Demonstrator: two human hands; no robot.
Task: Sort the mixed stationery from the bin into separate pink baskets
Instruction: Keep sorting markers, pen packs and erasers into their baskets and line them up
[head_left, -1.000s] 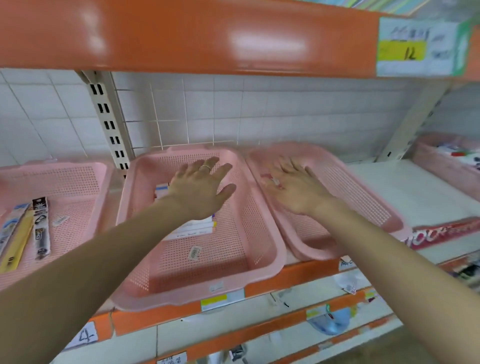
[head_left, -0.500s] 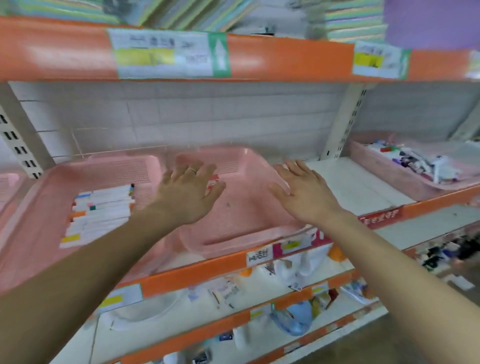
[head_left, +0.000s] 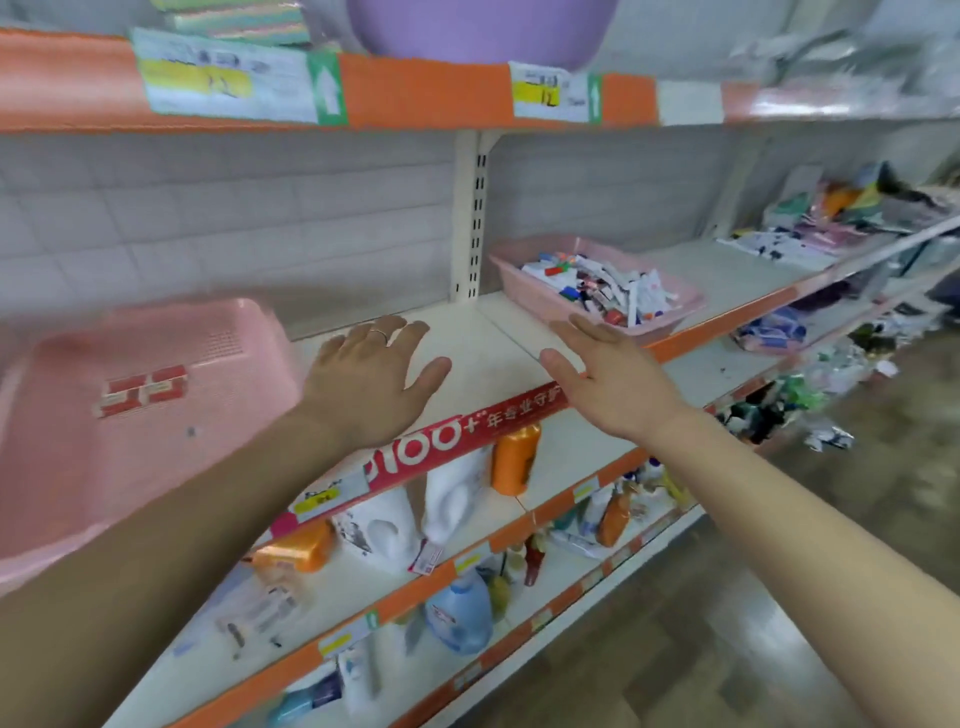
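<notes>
- A white shelf runs across the middle, with an orange edge. A red strip printed "100+" covers part of that edge.
- A slotted metal post stands against the grey tiled wall, between the two pink containers.
- On the shelf above sit a purple basin and some blurred stacks. Price labels are stuck to its orange front.
- On the shelves below stand an orange bottle, white jugs and a blue bottle, among smaller goods too blurred to name.
- Far right, a loose heap of goods lies on the same shelf, well apart from the hands.
- The left hand is stretched out flat, fingers spread and grasping nothing. It is above the bare shelf, just right of the basket, and wears a ring.
- The right hand is also flat and released, fingers straight and holding nothing. Its fingertips reach the near wall of the bin in the picture; whether they touch it I cannot tell.
- Nothing lies between the hands and the bin; the shelf between the two containers is bare.
- The pink bin sits on the shelf right of the post. It is heaped with mixed stationery: a jumble of white, red, green and dark pieces.
- A pink mesh basket sits at the left, tilted forward over the shelf edge and blurred. Inside lie a few red and white packets, side by side.
</notes>
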